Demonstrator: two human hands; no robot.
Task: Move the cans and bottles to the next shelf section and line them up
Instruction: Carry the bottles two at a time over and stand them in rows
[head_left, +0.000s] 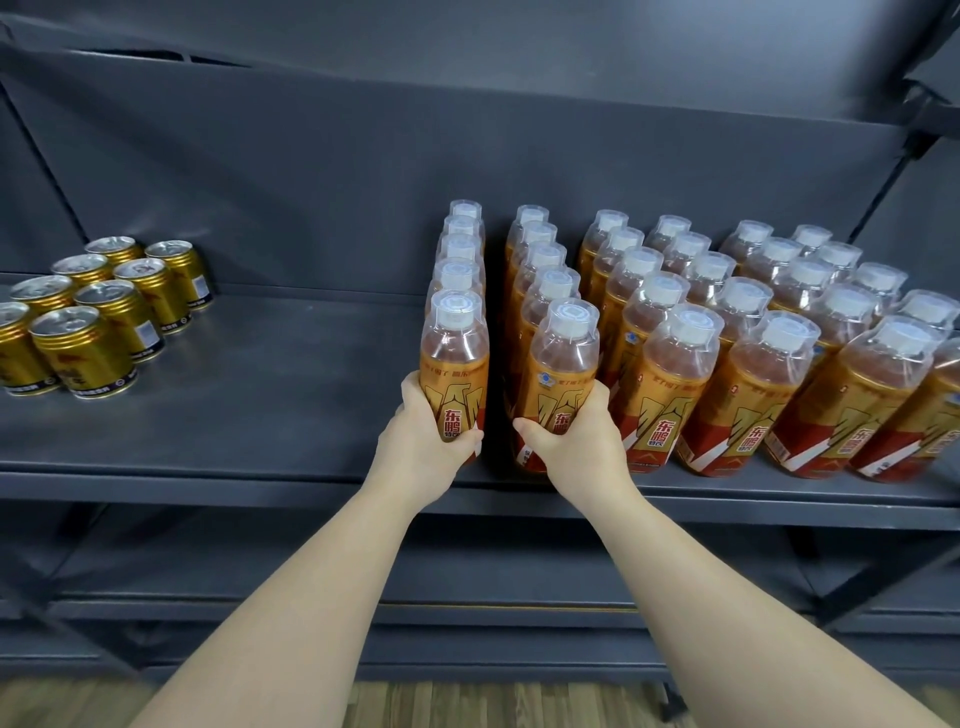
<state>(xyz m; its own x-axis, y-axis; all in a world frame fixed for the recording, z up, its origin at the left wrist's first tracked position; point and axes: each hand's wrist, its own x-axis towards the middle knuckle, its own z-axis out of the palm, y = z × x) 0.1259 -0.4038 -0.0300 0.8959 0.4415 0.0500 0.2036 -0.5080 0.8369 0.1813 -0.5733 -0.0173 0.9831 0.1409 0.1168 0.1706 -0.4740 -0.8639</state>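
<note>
Bottles (685, 374) of amber drink, with white caps and orange-red labels, stand in rows running front to back on the right half of the shelf (234, 415). The front ones sit at its front edge. Left hand (423, 441) grips the leftmost front bottle (454, 374) low on the label, fingers curled round it and thumb across the front. Right hand (576, 441) grips the second-row front bottle (563, 379) the same way, thumb on its left side. A gap separates these two rows. Both held bottles are upright; cannot tell if their bases touch the shelf. Gold cans (98, 312) cluster near the shelf's left edge, well apart from the rows. Wood floor (519, 701) below.
</note>
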